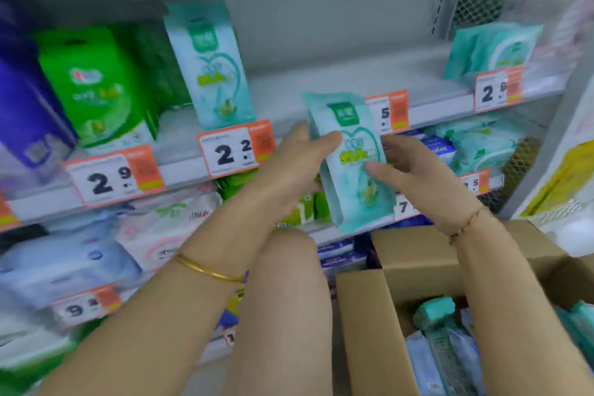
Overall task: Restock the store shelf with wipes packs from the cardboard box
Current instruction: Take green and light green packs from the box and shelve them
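Teal wipes pack [350,167] is being held upright with a slight tilt, in the air in front of the upper shelf [321,83], level with its front rail. Both hands are grasping it. On the pack's left edge, the left hand [289,170] is gripping with its thumb lying across the printed front and its fingers going behind. On the right side, the right hand [421,177] is pinching the pack, thumb pressing on the front and fingers reaching behind.

A matching pack [212,67] is standing on the upper shelf to the left of the held one, with bare shelf between them. Green packs [93,87] are standing further left, and more teal packs [491,48] are sitting at the far right end. An orange-edged price label [236,148] is hanging on the rail just left of the left hand.

At near right, the cardboard box [363,331] is standing open, and more packs [446,350] are lying inside it. Motion blur is obscuring the print on most goods. A gold bangle [209,270] is circling the left wrist.
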A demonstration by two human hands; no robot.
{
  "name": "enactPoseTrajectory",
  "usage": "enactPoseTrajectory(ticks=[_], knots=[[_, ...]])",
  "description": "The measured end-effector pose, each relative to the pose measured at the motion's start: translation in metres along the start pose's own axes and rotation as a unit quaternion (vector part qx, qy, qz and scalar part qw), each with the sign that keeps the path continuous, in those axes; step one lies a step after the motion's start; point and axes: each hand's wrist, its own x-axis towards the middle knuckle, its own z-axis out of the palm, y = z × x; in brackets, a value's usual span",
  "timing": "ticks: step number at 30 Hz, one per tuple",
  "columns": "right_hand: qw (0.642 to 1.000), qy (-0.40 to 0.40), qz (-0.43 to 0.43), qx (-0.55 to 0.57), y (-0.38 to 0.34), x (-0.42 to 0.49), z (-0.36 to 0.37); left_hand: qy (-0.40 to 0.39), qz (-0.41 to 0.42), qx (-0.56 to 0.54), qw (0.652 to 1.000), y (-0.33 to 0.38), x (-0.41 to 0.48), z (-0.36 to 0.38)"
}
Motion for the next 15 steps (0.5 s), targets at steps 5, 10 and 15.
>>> enactPoseTrajectory(ticks=[5, 10, 15], knots=[[0.984, -0.065, -0.019, 0.163, -0.056, 0.046, 0.046, 0.082, 0.115, -0.006, 0.990, 0.052, -0.005, -0.065], [0.986, -0.025, -0.049, 0.158, -0.094, 0.092, 0.099, 0.174, 0.149, 0.046, 0.972, 0.064, 0.009, -0.121], [0.989, 0.012, -0.084, 0.123, -0.110, 0.122, 0.131, 0.240, 0.221, 0.048, 0.944, 0.074, 0.025, -0.142]])
